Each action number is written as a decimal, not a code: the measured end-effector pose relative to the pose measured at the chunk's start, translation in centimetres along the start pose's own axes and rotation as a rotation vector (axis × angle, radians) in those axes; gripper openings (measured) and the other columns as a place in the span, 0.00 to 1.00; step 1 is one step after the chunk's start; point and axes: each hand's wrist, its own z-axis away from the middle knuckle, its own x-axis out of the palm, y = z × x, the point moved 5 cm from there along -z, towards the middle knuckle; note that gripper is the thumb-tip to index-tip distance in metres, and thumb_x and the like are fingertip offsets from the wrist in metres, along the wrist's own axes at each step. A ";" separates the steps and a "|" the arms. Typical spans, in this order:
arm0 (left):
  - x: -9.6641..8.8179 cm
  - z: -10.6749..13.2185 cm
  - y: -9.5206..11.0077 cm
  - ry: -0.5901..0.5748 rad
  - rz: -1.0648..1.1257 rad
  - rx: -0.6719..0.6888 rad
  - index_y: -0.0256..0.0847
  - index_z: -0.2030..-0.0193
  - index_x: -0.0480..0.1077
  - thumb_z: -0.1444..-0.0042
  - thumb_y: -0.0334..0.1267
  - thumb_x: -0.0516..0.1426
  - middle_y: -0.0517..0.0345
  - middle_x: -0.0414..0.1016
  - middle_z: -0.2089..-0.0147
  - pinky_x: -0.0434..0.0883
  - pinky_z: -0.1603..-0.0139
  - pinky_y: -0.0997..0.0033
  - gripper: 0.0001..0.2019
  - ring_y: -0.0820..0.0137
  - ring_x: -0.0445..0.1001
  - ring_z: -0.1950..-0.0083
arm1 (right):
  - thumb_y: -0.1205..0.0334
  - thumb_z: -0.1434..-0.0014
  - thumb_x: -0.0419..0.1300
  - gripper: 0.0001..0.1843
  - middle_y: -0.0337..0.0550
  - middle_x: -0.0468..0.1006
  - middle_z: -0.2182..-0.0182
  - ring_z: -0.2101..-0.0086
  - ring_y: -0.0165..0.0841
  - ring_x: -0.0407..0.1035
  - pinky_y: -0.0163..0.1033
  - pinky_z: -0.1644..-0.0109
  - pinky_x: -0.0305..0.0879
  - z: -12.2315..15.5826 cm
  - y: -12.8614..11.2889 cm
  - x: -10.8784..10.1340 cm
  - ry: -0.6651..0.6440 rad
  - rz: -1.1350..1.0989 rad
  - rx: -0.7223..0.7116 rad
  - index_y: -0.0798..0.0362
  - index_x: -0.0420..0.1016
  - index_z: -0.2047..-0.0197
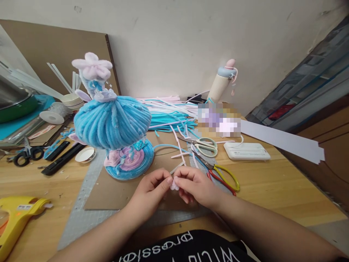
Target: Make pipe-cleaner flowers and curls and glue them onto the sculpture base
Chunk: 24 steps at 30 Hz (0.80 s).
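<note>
My left hand [154,187] and my right hand [197,185] meet over the cardboard sheet [109,196]. Between thumbs and forefingers, both pinch a small pale pink fuzzy piece [175,185], seemingly bent pipe cleaner; the fingers hide part of it. Ahead and to the left stands a fuzzy craft piece: a blue pipe cleaner dome [111,122] with a pale pink flower [92,66] on top, above a round blue and pink coiled base [148,160]. Loose pink pipe cleaner lengths [180,154] lie just beyond my fingers.
Yellow-and-red-handled scissors [229,176] and pale-handled scissors [208,146] lie right of centre, near a white power bank [247,151]. Blue pipe cleaners [169,120] are piled behind. A yellow glue gun [20,218] and black scissors [28,153] are left; a bottle [220,83] stands at the back.
</note>
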 end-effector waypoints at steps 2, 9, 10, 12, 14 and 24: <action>-0.2 0.1 0.1 0.049 0.013 0.020 0.38 0.74 0.63 0.43 0.47 0.53 0.65 0.59 0.79 0.55 0.74 0.76 0.16 0.76 0.57 0.76 | 0.51 0.43 0.54 0.14 0.32 0.66 0.82 0.86 0.21 0.60 0.26 0.85 0.51 -0.1 0.0 -0.2 0.033 -0.053 -0.003 0.55 0.65 0.70; 0.1 0.1 -0.1 0.007 0.046 0.015 0.39 0.74 0.62 0.42 0.48 0.52 0.64 0.62 0.79 0.57 0.74 0.76 0.16 0.76 0.59 0.76 | 0.49 0.43 0.56 0.16 0.32 0.68 0.79 0.85 0.20 0.59 0.25 0.85 0.52 -0.1 0.1 0.1 -0.010 0.004 -0.026 0.54 0.63 0.70; 0.2 0.1 0.0 -0.014 0.008 0.016 0.38 0.75 0.62 0.42 0.47 0.52 0.64 0.62 0.79 0.58 0.73 0.76 0.16 0.75 0.60 0.75 | 0.49 0.43 0.56 0.16 0.32 0.67 0.80 0.86 0.20 0.58 0.25 0.85 0.52 -0.1 0.1 0.1 -0.011 0.003 -0.022 0.54 0.63 0.71; 0.3 0.1 0.3 -0.043 -0.073 0.017 0.38 0.76 0.63 0.41 0.46 0.50 0.63 0.62 0.78 0.58 0.72 0.76 0.17 0.75 0.60 0.74 | 0.50 0.43 0.56 0.15 0.31 0.66 0.81 0.86 0.20 0.58 0.25 0.85 0.51 -0.1 0.2 0.1 -0.007 0.013 -0.009 0.54 0.62 0.71; 0.4 0.2 0.6 -0.055 -0.121 0.022 0.38 0.76 0.64 0.40 0.45 0.50 0.64 0.61 0.78 0.57 0.72 0.76 0.17 0.75 0.59 0.75 | 0.51 0.43 0.55 0.15 0.31 0.66 0.81 0.86 0.20 0.58 0.25 0.85 0.51 -0.1 0.2 0.0 0.002 0.043 -0.006 0.53 0.62 0.71; 0.7 0.6 0.4 -0.062 0.027 0.001 0.38 0.78 0.64 0.44 0.42 0.53 0.63 0.60 0.79 0.54 0.74 0.76 0.14 0.76 0.54 0.76 | 0.51 0.44 0.57 0.15 0.29 0.63 0.85 0.88 0.19 0.53 0.26 0.85 0.47 0.3 -0.4 0.7 -0.084 -0.075 -0.052 0.54 0.64 0.72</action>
